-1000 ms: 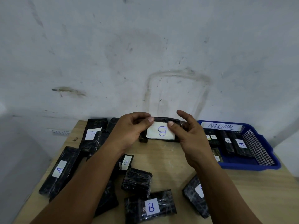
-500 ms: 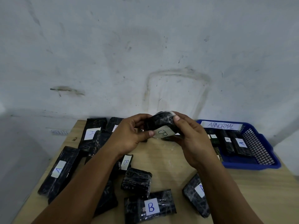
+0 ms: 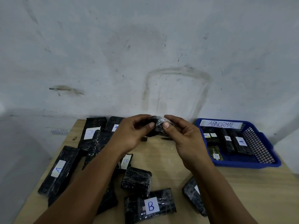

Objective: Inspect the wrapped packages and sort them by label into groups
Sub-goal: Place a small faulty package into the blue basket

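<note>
Both hands hold one black wrapped package (image 3: 157, 126) above the far middle of the wooden table (image 3: 242, 191). My left hand (image 3: 131, 135) grips its left end and my right hand (image 3: 182, 136) grips its right end, thumbs on the near face. Its label is turned out of sight. Packages marked A lie at the left (image 3: 58, 170) and back left (image 3: 91, 131). Packages marked B lie near the front (image 3: 150, 205) and by my left forearm (image 3: 126, 161). An unlabelled-side package (image 3: 136, 180) sits between them.
A blue basket (image 3: 262, 164) tagged ABNORMAL stands at the right and holds several packages marked A. Another package (image 3: 193, 195) lies partly under my right forearm. A grey wall rises right behind the table.
The package in my hands has been rotated: its B label faced me a second ago, tipped downward, and now is hidden, with a plain black side toward me.
</note>
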### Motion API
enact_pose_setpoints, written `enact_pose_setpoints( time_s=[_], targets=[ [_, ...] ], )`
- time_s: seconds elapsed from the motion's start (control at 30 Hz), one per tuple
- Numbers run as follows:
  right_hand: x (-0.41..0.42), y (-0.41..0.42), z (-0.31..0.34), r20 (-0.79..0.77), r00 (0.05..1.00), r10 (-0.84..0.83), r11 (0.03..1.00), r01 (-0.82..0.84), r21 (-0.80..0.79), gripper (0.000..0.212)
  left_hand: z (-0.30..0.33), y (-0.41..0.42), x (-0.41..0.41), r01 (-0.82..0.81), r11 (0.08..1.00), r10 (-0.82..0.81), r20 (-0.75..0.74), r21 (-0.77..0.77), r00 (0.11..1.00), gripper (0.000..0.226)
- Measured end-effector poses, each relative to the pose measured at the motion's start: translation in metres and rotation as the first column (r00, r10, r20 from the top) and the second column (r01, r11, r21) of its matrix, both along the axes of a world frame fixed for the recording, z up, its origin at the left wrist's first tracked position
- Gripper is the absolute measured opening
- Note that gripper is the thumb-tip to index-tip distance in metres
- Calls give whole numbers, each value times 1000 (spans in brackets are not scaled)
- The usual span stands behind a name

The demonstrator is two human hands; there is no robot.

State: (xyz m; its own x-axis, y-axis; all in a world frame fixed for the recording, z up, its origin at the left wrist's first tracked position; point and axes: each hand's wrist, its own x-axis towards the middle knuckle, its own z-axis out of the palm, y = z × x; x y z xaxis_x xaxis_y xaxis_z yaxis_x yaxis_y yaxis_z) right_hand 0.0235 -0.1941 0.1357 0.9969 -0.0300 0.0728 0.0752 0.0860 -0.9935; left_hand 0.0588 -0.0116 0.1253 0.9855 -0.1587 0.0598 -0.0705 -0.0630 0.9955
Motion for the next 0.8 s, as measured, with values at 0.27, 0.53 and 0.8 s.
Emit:
enact_pose_setpoints(
  time_s=[0.27,0.53,0.8],
  targets=[
    [-5,2,-1,-62,994,94,995,-95,-12,53,-5,7,2,-85,996,85,83,3,993,27],
    [-3,3,3,-323,944,69,996,-46,79,21,9,16,0,20,993,-41,180,117,983,48],
    [-3,1,-8,-267,957,111,994,-113,9,36,8,7,3,-98,995,92,-153,-33,984,19]
  ],
)
